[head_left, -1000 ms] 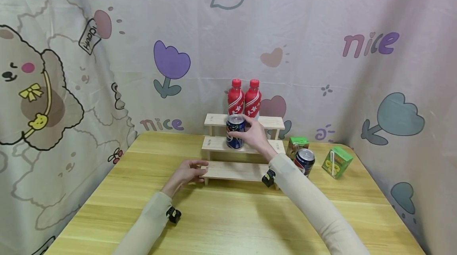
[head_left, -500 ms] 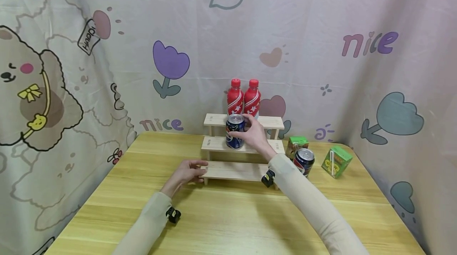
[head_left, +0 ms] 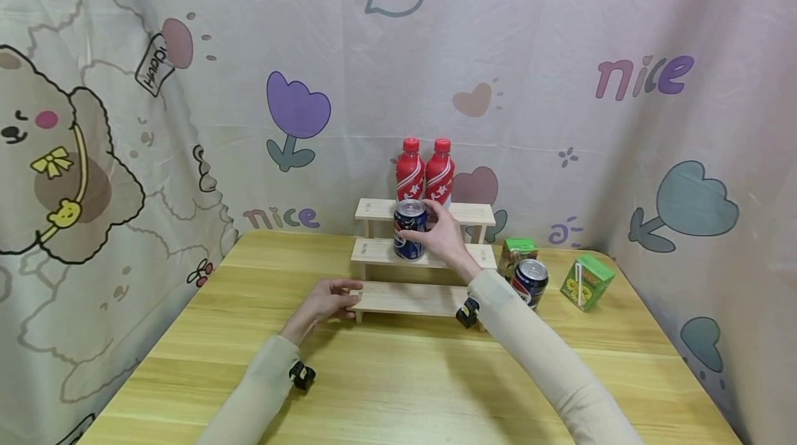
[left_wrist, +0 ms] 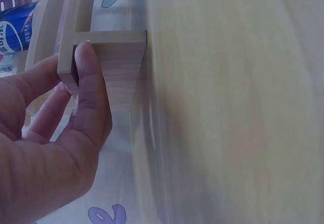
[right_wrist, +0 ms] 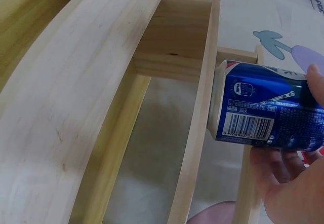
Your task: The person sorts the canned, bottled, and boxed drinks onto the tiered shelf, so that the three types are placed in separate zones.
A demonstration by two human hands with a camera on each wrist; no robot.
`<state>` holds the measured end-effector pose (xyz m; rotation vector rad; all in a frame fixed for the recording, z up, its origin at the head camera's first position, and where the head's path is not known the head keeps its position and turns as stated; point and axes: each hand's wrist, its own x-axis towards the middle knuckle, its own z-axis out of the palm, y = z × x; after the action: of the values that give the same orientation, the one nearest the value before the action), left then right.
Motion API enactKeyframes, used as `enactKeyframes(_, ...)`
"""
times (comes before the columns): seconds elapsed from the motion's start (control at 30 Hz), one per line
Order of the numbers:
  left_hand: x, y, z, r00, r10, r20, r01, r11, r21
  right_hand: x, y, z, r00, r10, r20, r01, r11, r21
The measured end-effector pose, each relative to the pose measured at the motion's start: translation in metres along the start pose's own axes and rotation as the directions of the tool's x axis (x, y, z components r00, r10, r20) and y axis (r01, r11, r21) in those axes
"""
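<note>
A blue soda can (head_left: 409, 241) stands upright on the middle step of a three-step wooden shelf (head_left: 411, 297). My right hand (head_left: 445, 236) grips it from the right, thumb on the near side; in the right wrist view the can (right_wrist: 268, 107) has its base right at the step's board. At the shelf's left end, my left hand (head_left: 326, 300) pinches the end of the lowest step, its fingers (left_wrist: 88, 77) and thumb on either side of the board in the left wrist view. Two red bottles (head_left: 410, 171) stand side by side on the top step behind the can.
Right of the shelf, a second dark blue can (head_left: 530, 284) stands on the wooden table (head_left: 398, 383). A green juice box (head_left: 518, 255) is behind it, and another green juice box (head_left: 587, 284) sits farther right. A printed curtain (head_left: 517, 30) hangs behind the table.
</note>
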<state>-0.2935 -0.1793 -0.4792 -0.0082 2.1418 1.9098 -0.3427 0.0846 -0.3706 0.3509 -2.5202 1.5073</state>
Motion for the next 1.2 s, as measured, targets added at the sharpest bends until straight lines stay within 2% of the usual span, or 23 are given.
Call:
enactKeyframes(0.43, -0.001, 0.001, 0.001, 1.000, 0.004, -0.003, -0.004, 1.000, 0.002, -0.005, 0.009, -0.007, 1.000, 0.016, -0.010, -0.015, 0.996, 0.088)
enactKeyframes(0.83, -0.002, 0.001, 0.001, 1.000, -0.001, 0.006, 0.001, 1.000, 0.000, -0.019, 0.020, -0.019, 1.000, 0.013, -0.021, -0.010, 0.988, 0.157)
enactKeyframes(1.2, 0.000, -0.001, 0.001, 1.000, -0.006, 0.001, 0.006, 1.000, -0.010, -0.034, 0.032, -0.032, 1.000, 0.011, -0.015, -0.009, 0.988, 0.153)
